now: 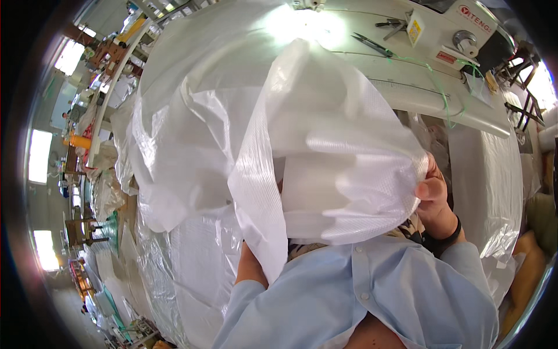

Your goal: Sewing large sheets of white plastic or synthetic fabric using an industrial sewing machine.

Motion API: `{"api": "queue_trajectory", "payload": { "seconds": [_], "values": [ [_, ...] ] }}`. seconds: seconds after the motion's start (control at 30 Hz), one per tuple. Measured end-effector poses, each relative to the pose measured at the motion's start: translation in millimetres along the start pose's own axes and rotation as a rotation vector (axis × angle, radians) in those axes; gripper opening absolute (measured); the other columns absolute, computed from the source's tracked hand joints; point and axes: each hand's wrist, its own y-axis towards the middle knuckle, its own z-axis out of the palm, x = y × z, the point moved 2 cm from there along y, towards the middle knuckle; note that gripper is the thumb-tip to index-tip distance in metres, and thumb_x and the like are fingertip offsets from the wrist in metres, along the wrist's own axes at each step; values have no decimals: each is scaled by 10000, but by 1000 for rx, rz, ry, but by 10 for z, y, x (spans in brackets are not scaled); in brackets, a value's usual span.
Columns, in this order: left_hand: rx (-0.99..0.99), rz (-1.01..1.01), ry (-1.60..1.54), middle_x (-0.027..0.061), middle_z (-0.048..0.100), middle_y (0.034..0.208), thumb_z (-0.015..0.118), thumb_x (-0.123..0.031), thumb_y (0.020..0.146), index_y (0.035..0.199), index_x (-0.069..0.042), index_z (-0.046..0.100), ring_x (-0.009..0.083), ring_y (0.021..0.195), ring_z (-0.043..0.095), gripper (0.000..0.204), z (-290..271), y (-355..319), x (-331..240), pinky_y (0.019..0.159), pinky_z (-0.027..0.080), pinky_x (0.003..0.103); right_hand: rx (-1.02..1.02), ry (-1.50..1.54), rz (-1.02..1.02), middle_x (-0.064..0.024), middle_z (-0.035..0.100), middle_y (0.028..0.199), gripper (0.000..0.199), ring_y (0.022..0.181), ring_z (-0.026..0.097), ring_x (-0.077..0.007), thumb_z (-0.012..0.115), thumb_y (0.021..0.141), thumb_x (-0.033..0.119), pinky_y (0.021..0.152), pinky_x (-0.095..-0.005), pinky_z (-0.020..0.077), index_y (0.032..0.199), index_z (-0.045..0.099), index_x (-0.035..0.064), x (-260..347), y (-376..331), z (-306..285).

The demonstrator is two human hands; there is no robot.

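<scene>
A large translucent white woven plastic sheet [349,180] spreads in front of my body, its far end under the bright lamp of a sewing machine [447,29]. My right hand [432,189] grips the sheet's right edge, thumb on top and fingers curled round it. A folded strip [261,186] of the same material hangs down on the left and covers most of my left arm. Only the left forearm [250,267] and a sliver of skin in a gap show; the fingers of my left hand are hidden behind the sheet.
Dark tweezers or thread snips [373,44] lie on the machine bed, near loose green thread [444,96]. More plastic sheeting [192,151] heaps up on the left, and a white wrapped stack [485,180] stands at right. Cluttered shelves [110,99] line the far left.
</scene>
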Motion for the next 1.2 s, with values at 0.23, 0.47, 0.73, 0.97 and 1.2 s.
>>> {"api": "queue_trajectory", "payload": {
  "seconds": [0.23,0.47,0.73,0.97,1.2],
  "values": [
    [187,58,109,187,648,1049,597,-184,924,1210,-17,570,294,941,633,332,139,-188,62,861,489,365,-251,4,-232,-171,690,1053,395,908,698,-225,613,709,115,855,-333,553,1040,645,-98,185,-110,-180],
    [316,48,216,194,645,1063,601,-182,921,1210,-16,570,306,953,631,335,40,-807,345,865,488,365,-141,-193,-49,-85,680,925,222,843,646,-171,609,804,70,774,-293,520,990,669,-36,-214,-65,-901],
    [457,157,414,202,643,1078,605,-180,918,1211,-15,569,319,966,628,339,-438,-1034,391,869,487,364,150,-1239,422,-65,611,666,294,665,545,-99,650,889,230,631,-297,474,900,659,-64,-1179,117,-1357],
    [494,191,575,210,640,1092,609,-178,915,1212,-14,569,331,978,626,342,-791,-1253,428,873,486,363,261,-823,382,-31,694,912,323,819,568,-49,644,916,265,741,-245,480,1065,694,-18,-921,146,-782],
    [571,174,697,217,638,1106,612,-177,912,1213,-13,569,342,989,624,345,-969,-1625,332,877,486,362,165,-1151,444,-95,679,810,268,756,632,-172,659,903,246,702,-299,497,958,697,-13,-964,62,-1288]
  ]
}}
